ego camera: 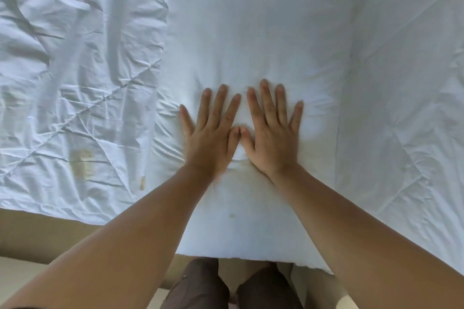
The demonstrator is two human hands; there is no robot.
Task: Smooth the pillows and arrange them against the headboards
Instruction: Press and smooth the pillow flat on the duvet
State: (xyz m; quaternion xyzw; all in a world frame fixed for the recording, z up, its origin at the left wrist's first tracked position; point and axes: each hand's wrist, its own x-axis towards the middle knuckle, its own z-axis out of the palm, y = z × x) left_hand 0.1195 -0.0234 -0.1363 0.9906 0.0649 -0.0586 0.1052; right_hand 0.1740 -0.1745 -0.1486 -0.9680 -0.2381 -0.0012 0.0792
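Note:
A long white pillow [251, 32] lies lengthwise down the middle of the bed, its near end hanging slightly over the mattress edge. My left hand [211, 130] and my right hand [272, 130] rest flat on it side by side, palms down, fingers spread, thumbs touching. The fabric dents and wrinkles around both hands. Neither hand holds anything. No headboard is in view.
A crumpled white quilted cover [75, 83] with a yellowish stain lies left of the pillow. A smoother white quilt [401, 83] lies to its right. The tan bed base [37, 233] runs along the near edge, and my legs in dark trousers [226, 286] stand against it.

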